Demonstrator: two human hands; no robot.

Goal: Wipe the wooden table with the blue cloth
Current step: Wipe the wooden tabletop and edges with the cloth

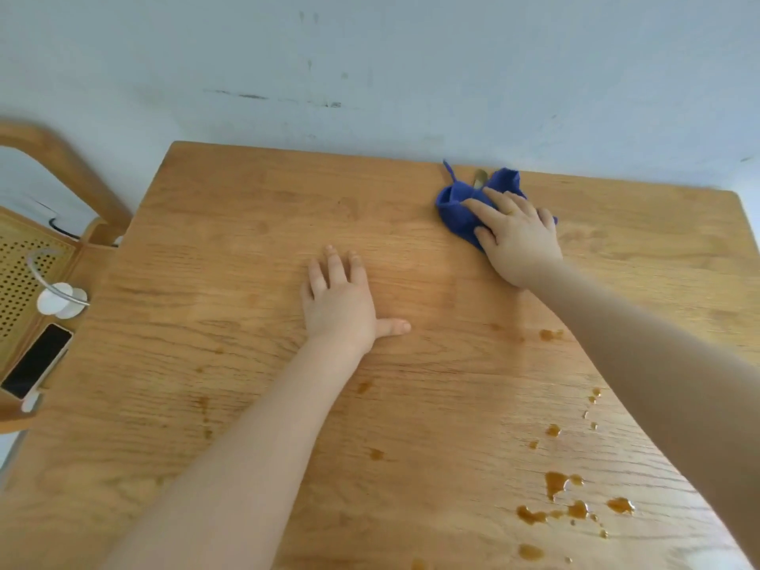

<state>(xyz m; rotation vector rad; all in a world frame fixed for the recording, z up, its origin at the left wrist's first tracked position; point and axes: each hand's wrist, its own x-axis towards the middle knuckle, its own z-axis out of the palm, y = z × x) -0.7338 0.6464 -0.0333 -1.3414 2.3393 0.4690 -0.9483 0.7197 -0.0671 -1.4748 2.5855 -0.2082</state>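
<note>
My right hand (519, 236) presses blue cloth (460, 211) at far edge of wooden table (246, 224), fingers spread, maybe slightly curled. My left hand (343, 302) flat, open, empty. Brown spills (555, 483) near.

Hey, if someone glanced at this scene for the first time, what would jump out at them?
First the blue cloth, bright against the wooden table, bunched near the far edge under the right hand, whose fingers press down on it. Next the brown liquid spills scattered over the table's near right part, not yet wiped. The left hand rests flat mid-table, fingers spread.
</note>
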